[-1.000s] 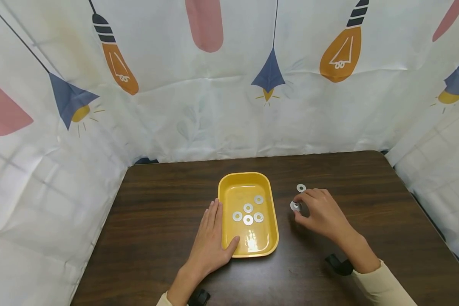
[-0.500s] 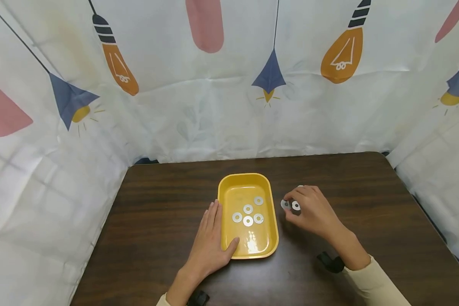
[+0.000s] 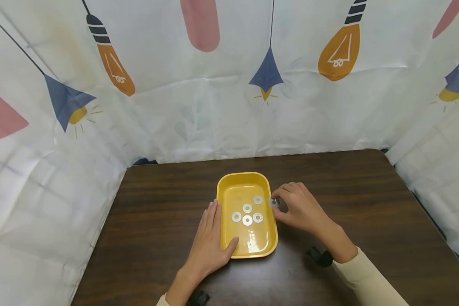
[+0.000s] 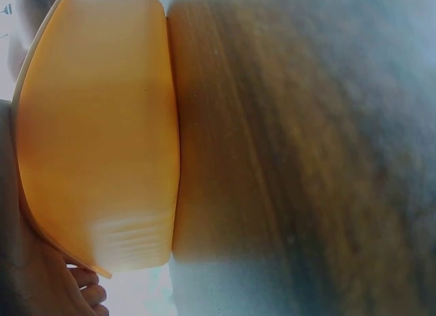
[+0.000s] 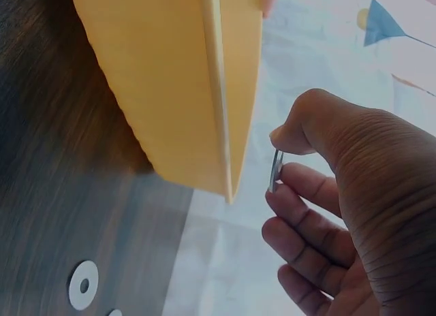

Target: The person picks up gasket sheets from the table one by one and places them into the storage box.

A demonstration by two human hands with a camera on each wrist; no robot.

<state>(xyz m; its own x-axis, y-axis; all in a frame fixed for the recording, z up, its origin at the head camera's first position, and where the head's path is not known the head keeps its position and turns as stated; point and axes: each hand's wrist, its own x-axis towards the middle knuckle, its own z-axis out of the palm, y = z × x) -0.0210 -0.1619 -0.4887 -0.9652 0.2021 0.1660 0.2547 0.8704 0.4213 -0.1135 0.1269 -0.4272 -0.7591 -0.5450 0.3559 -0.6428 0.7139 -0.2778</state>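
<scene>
A yellow tray (image 3: 247, 250) lies on the table with several flat metal washers (image 3: 247, 220) spread over its bottom. My left hand (image 3: 209, 238) rests along the tray's left side, its fingers straight and its thumb over the near rim. At the tray's right rim, my right hand (image 3: 300, 209) pinches one washer (image 5: 276, 170) between thumb and fingertips. The right wrist view shows that washer edge-on, close to the tray wall and above the table.
Another washer (image 5: 83, 285) lies on the dark wooden table (image 3: 157, 221) right of the tray, with part of one more at the frame edge; my right hand hides them in the head view. A white printed curtain (image 3: 229, 119) stands around the table's far side.
My right hand has picked a washer up off the table and carried it left to the tray's right rim. The left hand and the tray have stayed in place.
</scene>
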